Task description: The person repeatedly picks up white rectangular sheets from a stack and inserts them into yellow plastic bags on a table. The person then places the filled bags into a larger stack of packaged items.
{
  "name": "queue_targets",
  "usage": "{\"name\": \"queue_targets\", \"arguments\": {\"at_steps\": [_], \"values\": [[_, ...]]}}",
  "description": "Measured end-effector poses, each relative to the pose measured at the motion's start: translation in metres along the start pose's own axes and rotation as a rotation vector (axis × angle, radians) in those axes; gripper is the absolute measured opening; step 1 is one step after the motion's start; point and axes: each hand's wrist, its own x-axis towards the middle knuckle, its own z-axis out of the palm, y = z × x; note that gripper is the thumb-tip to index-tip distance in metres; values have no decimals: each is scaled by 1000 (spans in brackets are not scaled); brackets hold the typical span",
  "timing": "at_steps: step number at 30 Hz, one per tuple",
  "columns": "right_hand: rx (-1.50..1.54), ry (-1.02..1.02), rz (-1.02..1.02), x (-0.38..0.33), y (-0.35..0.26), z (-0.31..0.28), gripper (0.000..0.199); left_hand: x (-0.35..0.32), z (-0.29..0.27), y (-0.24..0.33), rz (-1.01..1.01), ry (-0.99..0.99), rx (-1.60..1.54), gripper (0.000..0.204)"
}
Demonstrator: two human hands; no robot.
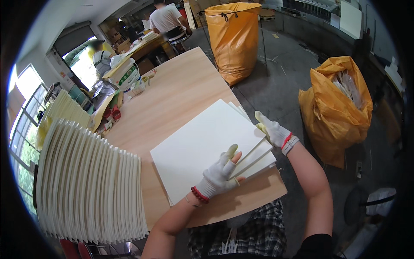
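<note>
A loose stack of white boards (pixel 194 149) lies on the wooden table in front of me, its sheets fanned unevenly at the right side. My left hand (pixel 219 173), in a white glove with some fingertips bare, rests over the near edge of the top board. Its fingers are stretched and apart. At the boards' right corner, my right hand (pixel 274 130), gloved with yellowish fingertips, touches the edges from the side. One of its fingers points out away from the others. Part of its fingers is hidden by the glove and boards.
A tall, curved row of stacked white panels (pixel 90 181) stands at the left of the table (pixel 177 82). Red rolls (pixel 114 113) and small items lie along its left side. Two orange sacks (pixel 235 43) stand on the floor at right. Two people sit working farther back.
</note>
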Motion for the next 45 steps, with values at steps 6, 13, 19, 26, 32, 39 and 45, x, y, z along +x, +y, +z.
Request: {"name": "queue_targets", "arguments": {"at_steps": [6,13,19,26,32,39,45], "values": [[-175,65,-122,-6,-8,10,64,-5,3,-3,-147,120,257,63],[-280,-83,-105,6,-5,6,47,-9,7,-6,-157,159,169,61],[-254,-49,-551,15,39,6,39,-87,-54,-55,-436,229,552,62],[78,-113,-648,19,64,-15,48,-159,-100,-71,-955,443,-1202,62],[1,-28,-481,26,67,-38,40,-133,-107,5,-825,537,-1364,49],[-79,14,-243,25,40,2,45,-135,-194,95,-977,715,-1143,38],[-119,98,-180,11,27,14,39,-153,-293,179,-746,1035,-1095,23]]}}
